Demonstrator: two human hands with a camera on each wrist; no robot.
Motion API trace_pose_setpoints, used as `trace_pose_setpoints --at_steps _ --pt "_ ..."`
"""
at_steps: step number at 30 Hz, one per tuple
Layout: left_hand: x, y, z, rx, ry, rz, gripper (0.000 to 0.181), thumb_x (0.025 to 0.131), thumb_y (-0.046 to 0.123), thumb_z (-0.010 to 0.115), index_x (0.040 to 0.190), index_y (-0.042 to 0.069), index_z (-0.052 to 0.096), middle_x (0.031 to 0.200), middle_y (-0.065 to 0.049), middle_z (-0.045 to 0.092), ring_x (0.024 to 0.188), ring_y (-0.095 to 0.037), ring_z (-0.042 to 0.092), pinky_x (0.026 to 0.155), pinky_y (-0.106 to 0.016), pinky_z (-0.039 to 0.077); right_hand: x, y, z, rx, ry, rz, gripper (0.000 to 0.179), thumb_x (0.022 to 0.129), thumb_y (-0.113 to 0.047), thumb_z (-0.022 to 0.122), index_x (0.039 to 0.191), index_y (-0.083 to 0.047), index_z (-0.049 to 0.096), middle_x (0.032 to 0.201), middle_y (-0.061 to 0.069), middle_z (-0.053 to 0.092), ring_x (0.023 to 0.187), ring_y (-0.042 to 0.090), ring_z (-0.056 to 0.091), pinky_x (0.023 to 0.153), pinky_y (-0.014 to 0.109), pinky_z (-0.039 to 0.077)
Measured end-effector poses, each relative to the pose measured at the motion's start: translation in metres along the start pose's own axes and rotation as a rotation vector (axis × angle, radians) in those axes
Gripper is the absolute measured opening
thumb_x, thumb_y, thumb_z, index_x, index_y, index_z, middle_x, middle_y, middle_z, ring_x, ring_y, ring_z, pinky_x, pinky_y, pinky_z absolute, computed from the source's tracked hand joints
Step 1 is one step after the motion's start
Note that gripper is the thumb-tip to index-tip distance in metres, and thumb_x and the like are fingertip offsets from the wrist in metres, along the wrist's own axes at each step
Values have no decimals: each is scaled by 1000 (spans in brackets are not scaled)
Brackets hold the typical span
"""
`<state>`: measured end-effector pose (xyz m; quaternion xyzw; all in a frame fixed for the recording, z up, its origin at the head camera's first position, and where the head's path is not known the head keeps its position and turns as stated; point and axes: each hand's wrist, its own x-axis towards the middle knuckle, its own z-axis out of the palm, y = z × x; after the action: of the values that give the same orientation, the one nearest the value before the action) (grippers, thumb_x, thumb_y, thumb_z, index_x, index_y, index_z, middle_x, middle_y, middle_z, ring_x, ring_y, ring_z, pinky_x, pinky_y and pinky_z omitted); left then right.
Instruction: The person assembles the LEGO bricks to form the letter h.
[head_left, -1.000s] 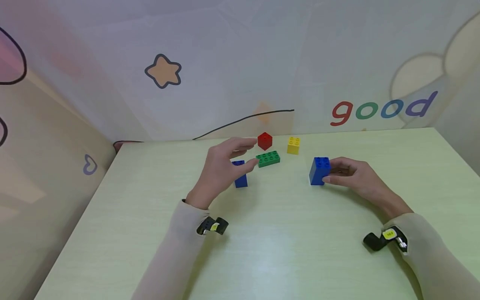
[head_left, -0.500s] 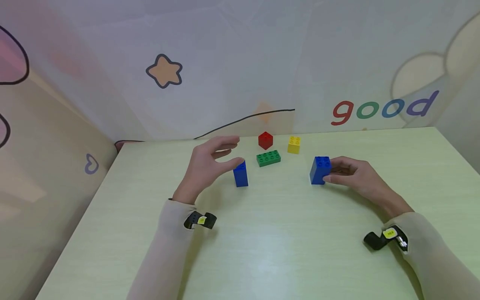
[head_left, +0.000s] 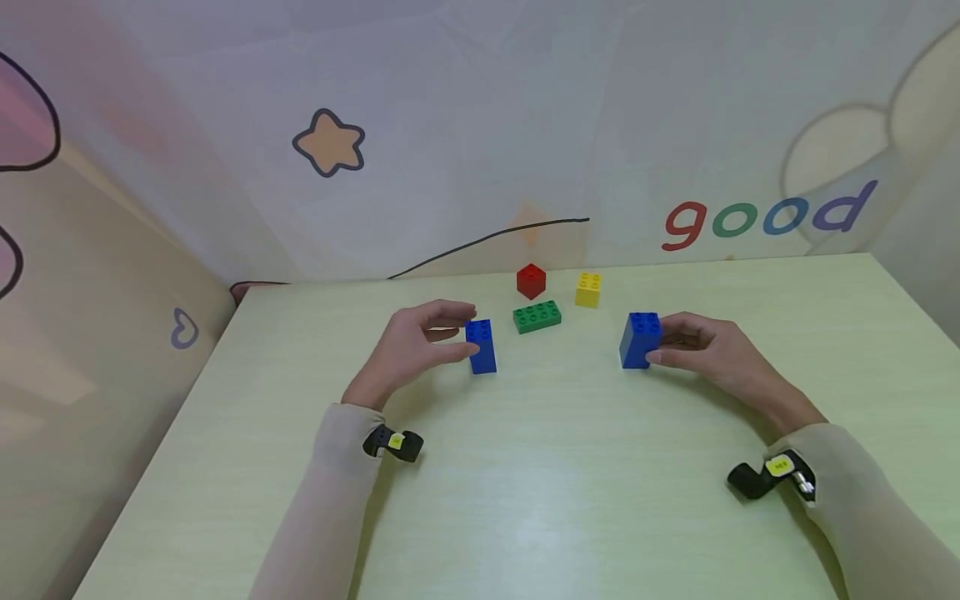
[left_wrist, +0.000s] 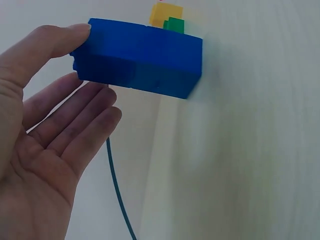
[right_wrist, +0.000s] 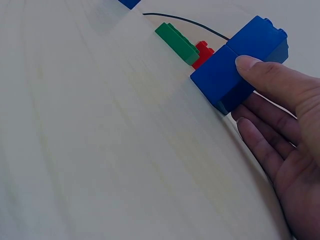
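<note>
My right hand (head_left: 701,346) holds a stack of two blue bricks (head_left: 639,340) upright on the table, thumb on the near side. In the right wrist view, a seam crosses this blue stack (right_wrist: 240,65), and the thumb lies by it. Farther left stands a second tall blue brick stack (head_left: 483,348), studs up. Around its left end my left hand (head_left: 412,346) is spread, thumb overlapping the near face and fingers reaching toward the far side. In the left wrist view, the thumb (left_wrist: 60,40) lies at the blue stack's (left_wrist: 140,57) studded end, with relaxed fingers partly hidden behind it.
Between and behind the blue stacks lie a green brick (head_left: 537,317), a red brick (head_left: 531,282) and a yellow brick (head_left: 588,290). A printed backdrop (head_left: 480,150) rises at the rear edge of the pale table (head_left: 525,500).
My left hand has drawn back leftward from over the left blue stack, then lowered beside it, thumb coming down in front. The right hand and its blue stack stay in place.
</note>
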<state>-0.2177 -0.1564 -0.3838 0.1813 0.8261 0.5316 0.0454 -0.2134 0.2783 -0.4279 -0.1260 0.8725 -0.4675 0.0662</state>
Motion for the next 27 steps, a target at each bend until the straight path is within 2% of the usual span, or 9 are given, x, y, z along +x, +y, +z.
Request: trace_pose_setpoints --at_steps 3,11,18,27 --pt "-1 -5 0 26 -15 -31 48 92 17 86 136 9 70 133 -6 71 123 -29 68 104 -38 56 0 0 0 3 -2 -1 53 101 -29 77 143 -2 60 138 20 66 116 19 65 91 11 50" --pt "0 -16 -1 39 -40 -73 40 91 15 87 127 4 73 122 -9 75 113 -27 71 101 -40 58 0 1 0 9 -2 -3 53 101 -28 77 143 -2 60 138 20 66 115 18 65 91 11 50" --pt "1 -20 1 49 -49 -67 37 91 14 86 124 3 74 117 -8 76 107 -24 72 97 -39 59 0 0 0 4 -3 5 54 101 -29 77 144 -2 59 139 21 65 123 35 63 91 10 49" --pt "3 -22 4 56 -49 -52 35 92 13 85 124 2 74 116 -9 76 107 -24 72 97 -38 59 -1 -3 0 7 -1 -2 54 101 -28 77 144 -1 60 139 21 65 121 34 63 91 11 50"
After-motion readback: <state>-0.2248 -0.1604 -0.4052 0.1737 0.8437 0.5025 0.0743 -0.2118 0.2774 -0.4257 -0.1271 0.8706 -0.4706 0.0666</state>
